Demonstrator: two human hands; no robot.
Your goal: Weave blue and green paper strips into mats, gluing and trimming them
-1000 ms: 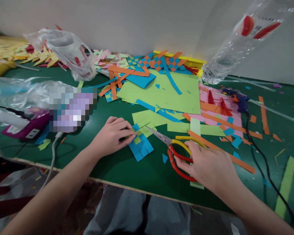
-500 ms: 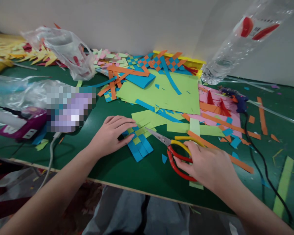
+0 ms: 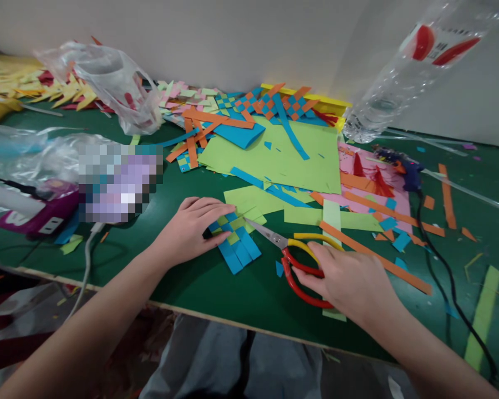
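My left hand (image 3: 191, 230) rests on the upper left part of a woven blue and green paper piece (image 3: 239, 246), thumb and fingers around its edge. Blue strips hang from the weave toward the table's front edge, and green strips stick out at its upper right. In my right hand (image 3: 353, 280) are scissors (image 3: 278, 239) with red and yellow handles. Their pointed blades look closed together, and the tip lies at the green strips of the weave, close to my left fingertips.
Green paper sheets (image 3: 291, 158), orange strips (image 3: 374, 257) and blue scraps lie behind and right. A clear bottle (image 3: 399, 77) stands at the back right. A glue gun (image 3: 407, 169) trails a black cord. At left are a blurred-out phone (image 3: 122, 185) and a purple power strip (image 3: 45, 213).
The scissors and my right hand have shifted slightly left, bringing the tip onto the green strips. My left hand keeps nearly the same place on the weave.
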